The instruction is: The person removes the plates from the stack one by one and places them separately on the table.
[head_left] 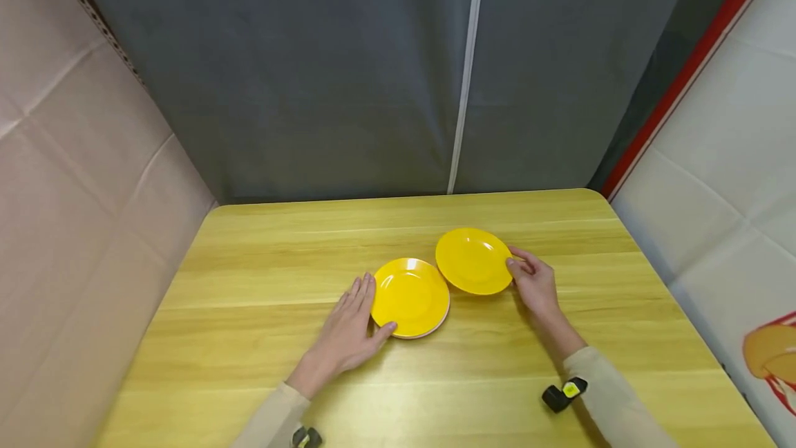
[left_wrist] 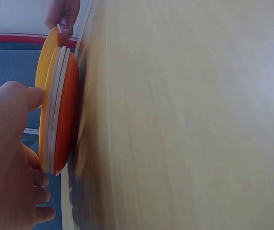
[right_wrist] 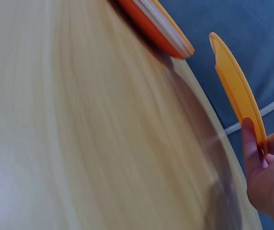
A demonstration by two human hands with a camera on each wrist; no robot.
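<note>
A stack of plates point(head_left: 412, 299) sits mid-table, with a yellow plate on top; the left wrist view shows white plates point(left_wrist: 57, 112) under it and an orange plate point(left_wrist: 68, 112) at the bottom. My left hand point(head_left: 351, 330) rests against the stack's left side, fingers stretched along the rim and thumb at the near edge. Between thumb and fingers, my right hand point(head_left: 536, 282) pinches the right rim of another yellow plate point(head_left: 474, 261). The right wrist view has this plate point(right_wrist: 240, 88) raised above the table, beyond and to the right of the stack.
The wooden table point(head_left: 261, 275) ends at a dark grey curtain point(head_left: 323, 88) behind. A pale wall point(head_left: 74, 227) rises on the left, and a white panel point(head_left: 715, 227) with a red border stands on the right.
</note>
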